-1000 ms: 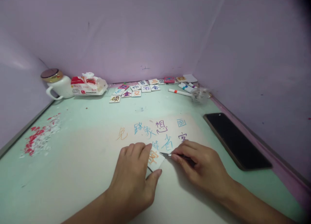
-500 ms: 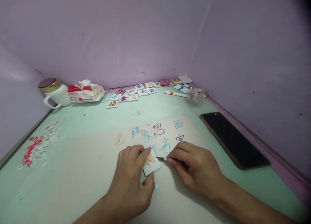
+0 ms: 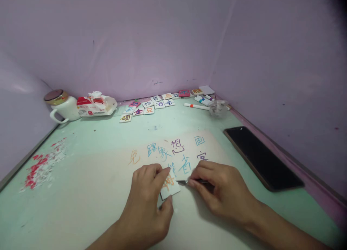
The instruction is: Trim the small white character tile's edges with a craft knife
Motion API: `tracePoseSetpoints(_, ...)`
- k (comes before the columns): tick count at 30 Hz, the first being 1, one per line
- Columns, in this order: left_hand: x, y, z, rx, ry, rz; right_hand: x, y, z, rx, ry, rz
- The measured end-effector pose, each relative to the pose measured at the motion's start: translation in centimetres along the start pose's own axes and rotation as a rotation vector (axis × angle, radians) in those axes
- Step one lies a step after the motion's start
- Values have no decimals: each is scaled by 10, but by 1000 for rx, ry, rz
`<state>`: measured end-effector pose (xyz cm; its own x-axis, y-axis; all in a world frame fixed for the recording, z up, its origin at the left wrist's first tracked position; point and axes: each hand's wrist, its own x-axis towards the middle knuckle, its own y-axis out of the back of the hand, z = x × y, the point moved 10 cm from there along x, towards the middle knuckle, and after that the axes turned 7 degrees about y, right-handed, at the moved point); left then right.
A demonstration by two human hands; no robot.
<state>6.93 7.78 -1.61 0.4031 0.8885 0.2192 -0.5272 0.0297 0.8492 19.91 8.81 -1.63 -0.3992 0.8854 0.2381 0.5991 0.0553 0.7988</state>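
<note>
Near the front edge of the tabletop [image 3: 81,141], a little right of its middle, the left hand [image 3: 148,203] pinches a small white square piece [image 3: 169,186] bearing an orange character, forefinger on its far edge and thumb at its near edge. The piece lies flat on the white sheet [image 3: 108,177] written with coloured characters. The right hand [image 3: 219,190] is closed around a thin craft knife [image 3: 189,181]. The knife's long axis runs nearly parallel to the front edge, its tip pointing left at the piece's right side, touching it or just beside it; which cannot be told. The piece sits between the two hands, the left on it and the right just beside. A dark phone [image 3: 261,157] lies along the right edge.
</note>
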Motion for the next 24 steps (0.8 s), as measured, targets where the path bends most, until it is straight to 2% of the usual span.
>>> tracePoseSetpoints(5,0,0,-1,-6,12,0,-1,-1,-5,-102,30,34)
tracePoseSetpoints(9,-1,1,-3,-15,16,5,1,-1,-8,-155,53,-6)
tracePoseSetpoints(15,-1,2,-4,-19,3,17,3,0,-1,-2,38,-96)
tracePoseSetpoints(19,-2,2,-2,-13,-5,9,2,1,3,49,-1,-57)
tracePoseSetpoints(24,-1,1,-1,15,0,20,0,0,2,-25,-20,3)
